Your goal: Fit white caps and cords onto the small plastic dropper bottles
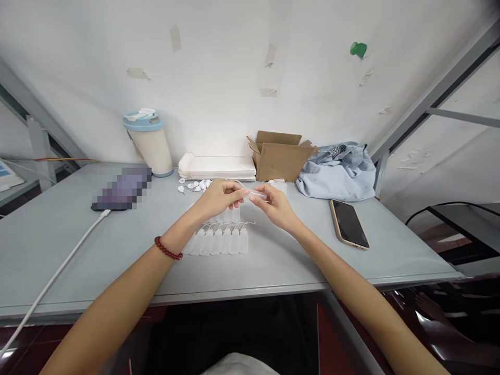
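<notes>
Above the middle of the table, a small translucent plastic bottle (258, 195) lies sideways between my hands. My right hand (276, 206) pinches its body with thumb and fingers. At the opposite end, my left hand (222, 199) is closed with thumb against fingers; a thin white cord (239, 183) arcs over these fingertips, which hide the bottle's neck. Below my left hand stretches a row of similar translucent bottles (219, 242) with white cords at their tops. More bottles (228, 214) lie behind that row, partly covered. Small white round caps (201, 185) are scattered beyond my left hand.
Along the wall stand a cream tumbler (152, 146) with a blue lid, a white stack (219, 167), an open cardboard box (281, 160) and bunched blue cloth (338, 174). One phone (349, 224) lies right; a blurred device (123, 190) with a white cable (58, 273) lies left.
</notes>
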Demonstrator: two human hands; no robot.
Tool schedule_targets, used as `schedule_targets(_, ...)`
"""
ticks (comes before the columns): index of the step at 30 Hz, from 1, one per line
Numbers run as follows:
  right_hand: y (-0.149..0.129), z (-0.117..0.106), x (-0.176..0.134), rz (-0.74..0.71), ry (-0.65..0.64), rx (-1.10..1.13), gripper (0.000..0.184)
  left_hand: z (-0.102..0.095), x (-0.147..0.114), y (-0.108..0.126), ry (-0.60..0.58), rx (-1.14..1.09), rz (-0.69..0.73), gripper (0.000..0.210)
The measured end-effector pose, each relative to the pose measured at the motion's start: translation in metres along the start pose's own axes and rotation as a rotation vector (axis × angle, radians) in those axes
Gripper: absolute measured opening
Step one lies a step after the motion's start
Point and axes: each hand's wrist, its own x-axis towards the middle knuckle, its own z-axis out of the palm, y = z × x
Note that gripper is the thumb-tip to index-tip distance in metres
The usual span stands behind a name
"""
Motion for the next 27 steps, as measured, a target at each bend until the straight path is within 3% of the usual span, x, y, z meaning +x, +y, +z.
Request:
schedule_targets(9, -0.006, -0.009, 0.003, 0.175, -0.08, 0.326, 0.041, 0.006, -0.005, 0.002, 0.067, 0.11, 0.174, 0.025)
schedule_targets(13, -0.006, -0.01, 0.005, 0.231, -0.144, 0.474, 0.045, 0.009, -0.005, 0.003, 0.11, 0.104, 0.159, 0.019)
schedule_targets(16, -0.006, -0.009, 0.004, 0.163, -0.106, 0.399, 0.041, 0.007, -0.004, 0.003, 0.073, 0.066, 0.117, 0.024)
schedule_targets(21, -0.007, -0.002, -0.002, -0.006, 0.009, 0.051, 0.034, 0.004, -0.002, 0.0, 0.004, 0.025, 0.038, 0.042)
schedule_targets(27, -0.004, 0.002, -0.003, -0.008, 0.034, 0.037, 0.033, 0.006, -0.003, 0.001, 0.013, 0.081, 0.031, 0.046)
